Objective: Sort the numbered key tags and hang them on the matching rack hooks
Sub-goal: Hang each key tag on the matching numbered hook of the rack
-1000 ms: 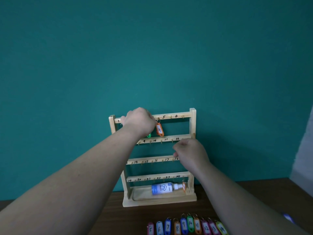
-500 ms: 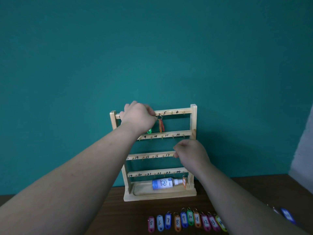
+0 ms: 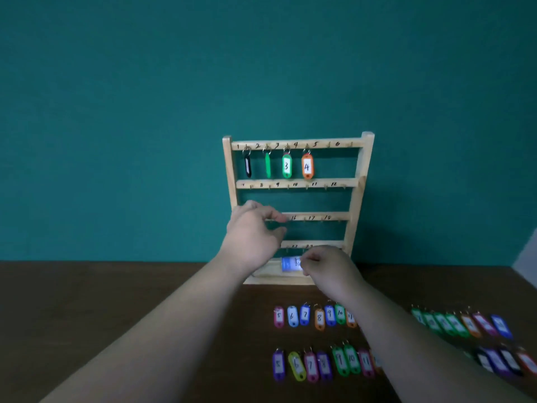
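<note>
The rack's top bar (image 3: 322, 144) is handwritten 1 to 6, the second bar (image 3: 296, 184) 8 to 12, and the third bar (image 3: 316, 216) 16, 17, 18. A hanging green tag (image 3: 286, 166) reads 3 and an orange tag (image 3: 307, 167) reads 4. On the surface (image 3: 145, 301), the far row of tags (image 3: 305, 315) reads 5 to 10. The near row (image 3: 345, 359) shows 9, 10, 11; its other numbers are blurred.

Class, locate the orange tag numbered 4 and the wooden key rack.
Orange tag numbered 4 (image 3: 307, 167): head view, white label.
Wooden key rack (image 3: 364, 158): head view, right post.
</note>
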